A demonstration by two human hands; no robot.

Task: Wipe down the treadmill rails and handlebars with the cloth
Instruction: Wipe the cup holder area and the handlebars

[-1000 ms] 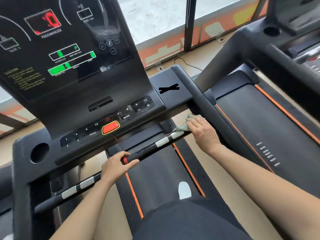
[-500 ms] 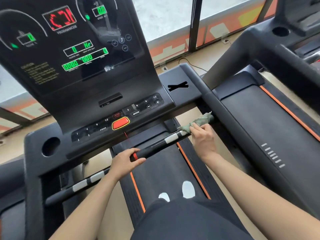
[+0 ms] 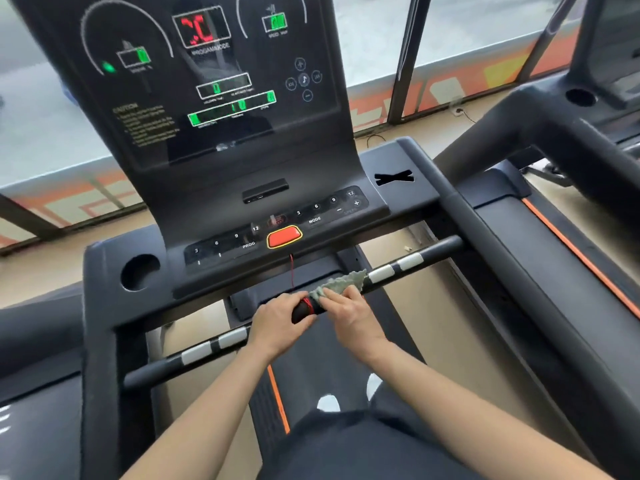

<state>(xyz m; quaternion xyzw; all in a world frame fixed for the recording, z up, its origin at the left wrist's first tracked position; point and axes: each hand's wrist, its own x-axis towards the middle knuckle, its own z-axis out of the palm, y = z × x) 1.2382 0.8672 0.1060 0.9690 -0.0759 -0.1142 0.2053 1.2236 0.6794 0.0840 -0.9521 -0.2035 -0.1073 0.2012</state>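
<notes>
A black handlebar (image 3: 429,253) with silver sensor bands runs across the treadmill under the console. My left hand (image 3: 277,322) grips its middle, just left of a red cord wound round the bar. My right hand (image 3: 349,313) presses a grey-green cloth (image 3: 341,284) onto the bar right beside the left hand; the cloth's far end sticks out toward the right silver bands. The right side rail (image 3: 512,268) slopes down along the right; the left side rail (image 3: 100,358) stands at the left.
The console (image 3: 221,109) with lit displays rises ahead, with a red stop button (image 3: 284,236) and a cup holder (image 3: 138,271) below it. The belt (image 3: 311,368) with an orange stripe lies underneath. A second treadmill (image 3: 568,216) stands close on the right.
My right hand has slid the cloth leftward along the handlebar, from its right end to the middle beside my left hand. My left hand kept its grip. The view shifted right.
</notes>
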